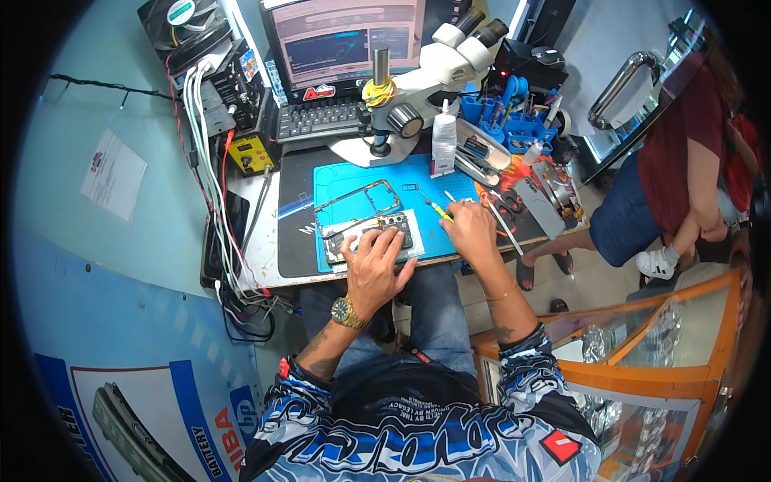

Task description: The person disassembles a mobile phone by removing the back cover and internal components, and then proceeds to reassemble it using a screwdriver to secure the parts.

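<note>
an opened phone (406, 233) lies on a white sheet (417, 227), near the front edge of the blue mat (329, 178) and just in front of the person. the left hand (373, 259) is over it, fingers bent and spread, tips down on its upper face, thumb out to the right; i'd judge this is to steady the phone, though i cannot tell whether any finger is hooked under its edge. the sheet is perhaps there as a soft bed for it. the right hand (472, 231) grasps a slim yellow tool (442, 211) pinched between thumb and fingers, much like a pen, probably for fine control (the exact kind of tip is too small to make out).

the phone's long axis runs mostly left to right, rising a little toward the right; its camera end points right, toward the right hand, and the other end is partly covered by the left hand. the tool slants up and to the left, its tip away from the person and clear of the phone.

just beyond the phone lies a thin phone frame (350, 195), slanted likewise, likely put there to be close by. the white tube (443, 145) stands upright behind the mat's middle, beside the microscope (405, 120), seemingly within easy reach.
</note>
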`<action>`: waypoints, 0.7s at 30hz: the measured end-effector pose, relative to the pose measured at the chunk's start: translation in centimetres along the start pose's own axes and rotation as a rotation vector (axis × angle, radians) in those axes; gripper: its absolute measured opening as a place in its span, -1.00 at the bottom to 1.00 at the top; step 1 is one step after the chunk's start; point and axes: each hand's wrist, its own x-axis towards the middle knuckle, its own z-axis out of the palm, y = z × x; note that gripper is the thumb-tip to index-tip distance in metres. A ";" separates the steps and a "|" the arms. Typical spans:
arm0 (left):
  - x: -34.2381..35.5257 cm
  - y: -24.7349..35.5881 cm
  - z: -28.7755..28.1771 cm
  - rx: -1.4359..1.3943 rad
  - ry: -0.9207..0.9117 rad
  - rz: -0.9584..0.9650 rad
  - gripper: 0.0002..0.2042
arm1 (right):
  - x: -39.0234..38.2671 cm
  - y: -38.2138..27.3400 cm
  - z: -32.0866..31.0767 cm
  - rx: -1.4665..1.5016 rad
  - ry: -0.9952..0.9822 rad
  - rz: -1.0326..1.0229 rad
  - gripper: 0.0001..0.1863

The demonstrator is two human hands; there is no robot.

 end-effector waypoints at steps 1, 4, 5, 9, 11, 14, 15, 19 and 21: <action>-0.1 0.0 0.0 -0.008 0.003 -0.009 -0.55 | -0.1 -0.3 0.2 -0.026 -0.023 0.009 -0.79; 0.1 -0.1 -0.2 -0.031 0.028 -0.007 -0.59 | -0.4 -0.5 0.4 -0.004 0.011 0.038 -0.79; 0.1 -0.2 -0.3 -0.039 0.037 -0.001 -0.60 | -0.5 -0.4 0.5 -0.001 0.025 0.045 -0.79; -0.1 -0.6 -0.5 -0.058 0.053 0.008 -0.65 | -0.9 0.0 0.1 0.095 0.125 -0.018 -0.82; -0.1 -0.8 -0.7 -0.096 0.072 -0.050 -0.67 | -1.6 -0.8 -2.1 0.267 0.065 -0.045 -0.83; 0.0 -1.5 -1.8 -0.214 0.112 -0.196 -0.70 | -2.7 -2.1 -5.3 0.527 -0.054 -0.117 -0.84; 0.1 -1.7 -2.3 -0.265 0.127 -0.252 -0.70 | -3.0 -2.3 -5.7 0.543 -0.076 -0.136 -0.83; 0.7 -2.7 -4.2 -0.486 0.017 -0.209 -0.68 | -3.5 -3.1 -6.6 0.614 -0.155 -0.187 -0.84; 0.9 -3.0 -4.6 -0.630 -0.045 -0.252 -0.71 | -3.8 -3.4 -6.5 0.679 -0.178 -0.176 -0.84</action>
